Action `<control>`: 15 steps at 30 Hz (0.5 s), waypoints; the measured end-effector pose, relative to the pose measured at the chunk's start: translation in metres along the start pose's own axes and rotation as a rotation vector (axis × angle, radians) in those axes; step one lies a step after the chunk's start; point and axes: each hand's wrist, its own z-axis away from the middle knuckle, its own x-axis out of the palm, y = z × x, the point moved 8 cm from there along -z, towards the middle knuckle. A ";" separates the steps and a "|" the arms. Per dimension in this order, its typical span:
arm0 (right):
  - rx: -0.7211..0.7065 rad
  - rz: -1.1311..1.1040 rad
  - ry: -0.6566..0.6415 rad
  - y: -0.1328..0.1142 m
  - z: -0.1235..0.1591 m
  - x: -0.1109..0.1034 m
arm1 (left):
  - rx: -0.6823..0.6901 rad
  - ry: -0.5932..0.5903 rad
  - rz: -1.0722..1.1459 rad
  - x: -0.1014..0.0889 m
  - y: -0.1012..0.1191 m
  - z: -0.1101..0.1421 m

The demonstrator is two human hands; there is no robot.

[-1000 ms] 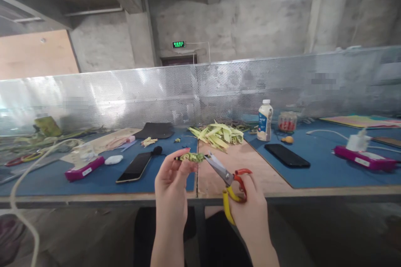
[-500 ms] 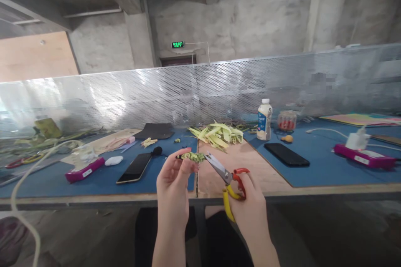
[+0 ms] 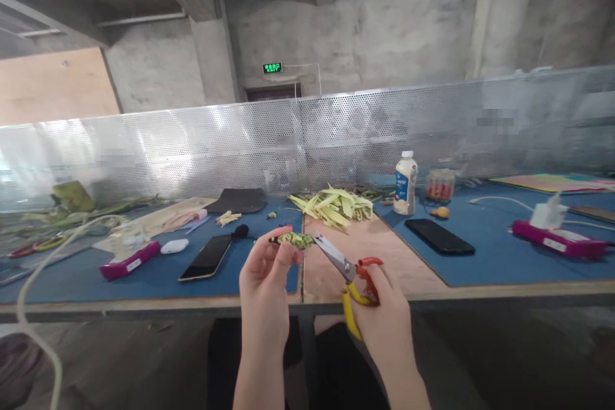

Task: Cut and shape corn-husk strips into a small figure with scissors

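Between the thumb and fingers of my left hand (image 3: 269,278) is a small green woven piece (image 3: 296,241) with a dark tip on its left end. My right hand (image 3: 384,307) grips a pair of scissors (image 3: 344,265) with one red and one yellow handle loop. The blades point up and left, and their tips are at the right end of the woven piece; whether they touch it I cannot tell. Behind the hands, a heap of pale green leaf strips (image 3: 336,206) lies on the table.
Left of my hands are a black phone (image 3: 206,259), a white case (image 3: 175,246) and a purple power strip (image 3: 129,261). To the right are another phone (image 3: 439,237), a bottle (image 3: 405,184), a jar (image 3: 440,186) and a second power strip (image 3: 557,241). A perforated metal screen (image 3: 216,147) stands behind.
Both hands and the woven piece stay almost where they were. The scissors' handles look very slightly shifted; the blade tips remain at the piece's right end.
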 end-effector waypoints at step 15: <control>0.022 -0.006 -0.055 0.001 -0.001 0.002 | -0.012 -0.031 -0.020 0.004 -0.004 -0.001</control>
